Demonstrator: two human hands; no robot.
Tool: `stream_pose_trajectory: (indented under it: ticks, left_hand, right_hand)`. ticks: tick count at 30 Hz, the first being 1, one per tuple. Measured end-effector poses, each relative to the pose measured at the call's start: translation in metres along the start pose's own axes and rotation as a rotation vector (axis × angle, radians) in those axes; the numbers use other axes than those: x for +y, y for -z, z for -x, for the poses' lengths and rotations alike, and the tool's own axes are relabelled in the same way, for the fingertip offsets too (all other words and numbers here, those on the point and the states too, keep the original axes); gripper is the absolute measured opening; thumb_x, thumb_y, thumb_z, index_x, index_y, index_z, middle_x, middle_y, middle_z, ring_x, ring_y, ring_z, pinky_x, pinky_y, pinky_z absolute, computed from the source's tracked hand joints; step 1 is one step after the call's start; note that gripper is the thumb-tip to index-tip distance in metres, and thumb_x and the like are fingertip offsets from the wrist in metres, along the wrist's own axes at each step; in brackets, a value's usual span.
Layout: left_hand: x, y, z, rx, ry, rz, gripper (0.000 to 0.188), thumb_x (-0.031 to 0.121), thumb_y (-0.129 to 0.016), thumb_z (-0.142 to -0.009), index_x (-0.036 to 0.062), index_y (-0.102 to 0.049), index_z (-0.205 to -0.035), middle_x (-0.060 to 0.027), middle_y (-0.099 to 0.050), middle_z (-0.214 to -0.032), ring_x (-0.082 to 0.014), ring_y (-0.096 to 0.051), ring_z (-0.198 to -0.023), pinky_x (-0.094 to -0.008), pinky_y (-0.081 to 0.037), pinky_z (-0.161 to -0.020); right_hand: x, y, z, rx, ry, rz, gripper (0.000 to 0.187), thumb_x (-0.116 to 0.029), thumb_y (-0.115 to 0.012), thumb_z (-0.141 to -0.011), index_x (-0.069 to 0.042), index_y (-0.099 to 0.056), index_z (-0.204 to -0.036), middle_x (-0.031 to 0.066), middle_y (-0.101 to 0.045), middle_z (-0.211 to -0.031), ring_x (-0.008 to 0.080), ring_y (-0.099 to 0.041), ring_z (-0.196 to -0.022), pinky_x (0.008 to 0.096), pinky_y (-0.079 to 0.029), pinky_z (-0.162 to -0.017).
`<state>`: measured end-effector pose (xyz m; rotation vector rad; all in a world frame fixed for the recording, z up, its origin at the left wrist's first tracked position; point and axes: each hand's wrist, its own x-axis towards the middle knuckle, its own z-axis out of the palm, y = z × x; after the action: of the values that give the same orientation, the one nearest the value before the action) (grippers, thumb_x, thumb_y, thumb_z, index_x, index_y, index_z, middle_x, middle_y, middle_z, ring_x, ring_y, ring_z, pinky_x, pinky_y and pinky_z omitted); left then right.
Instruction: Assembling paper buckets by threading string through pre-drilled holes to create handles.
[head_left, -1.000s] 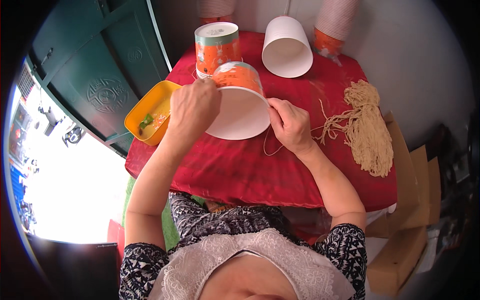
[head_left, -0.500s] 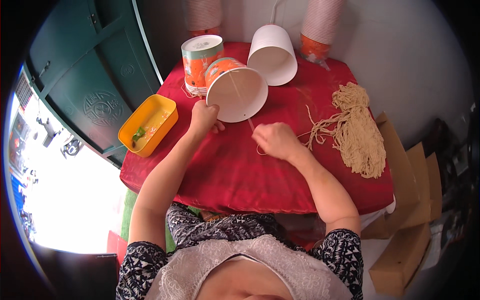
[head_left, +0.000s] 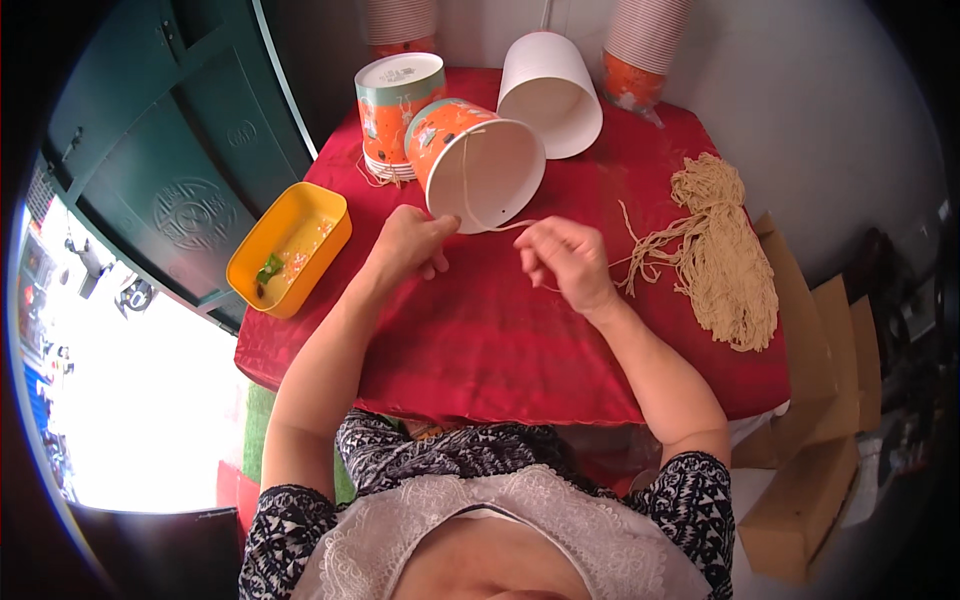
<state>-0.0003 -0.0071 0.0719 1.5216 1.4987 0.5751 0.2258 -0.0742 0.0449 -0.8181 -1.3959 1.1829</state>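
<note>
My left hand (head_left: pixel 408 243) is closed on the near rim of an orange paper bucket (head_left: pixel 447 137), which lies tipped with its white mouth toward me. A thin beige cord (head_left: pixel 465 172) hangs down inside the bucket and runs out over the rim near my left thumb. From there it stretches to my right hand (head_left: pixel 568 262), whose fingers are pinched on it just right of the bucket. Beyond my right hand, strands trail toward a thick hank of cord (head_left: pixel 728 265) on the table's right side. A small dark dot shows inside the rim.
Behind stand an upturned orange-and-green bucket (head_left: pixel 385 115) and a white bucket (head_left: pixel 550 95) on its side. A yellow plastic tub (head_left: pixel 318 250) with small bits lies left on the red tablecloth (head_left: pixel 480 350). Nested bucket stacks (head_left: pixel 640 50) rise at the back; cardboard (head_left: pixel 810 480) lies right.
My right hand has moved a little right and up, pulling the cord sideways across the rim. The bucket has turned slightly, and my left thumb has shifted along its lower edge.
</note>
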Motion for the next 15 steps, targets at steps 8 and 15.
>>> stream_pose_trajectory:
  ticks: [8,15]
  left_hand:
    - [-0.009,-0.016,0.012,-0.514,-0.260,0.342,0.027,0.008,-0.057,-0.092,-0.0034,-0.057,-0.117,-0.0117,-0.065,-0.111,-0.0127,-0.061,-0.063,-0.0194,-0.042,-0.042]
    - [-0.012,-0.044,0.016,-0.714,-0.371,0.819,0.051,0.008,-0.062,-0.091,-0.0016,-0.041,-0.137,-0.0167,-0.060,-0.116,-0.0140,-0.062,-0.070,-0.0210,-0.045,-0.042]
  right_hand:
    - [0.005,0.007,-0.010,0.060,-0.004,-0.433,0.026,-0.022,-0.051,-0.101,0.000,-0.063,-0.091,0.0052,-0.059,-0.070,0.0129,-0.056,-0.057,0.0268,-0.049,-0.053]
    - [0.013,0.005,-0.012,0.018,0.034,-0.460,0.027,-0.024,-0.049,-0.102,0.000,-0.061,-0.100,0.0087,-0.063,-0.077,0.0174,-0.062,-0.065,0.0311,-0.054,-0.061]
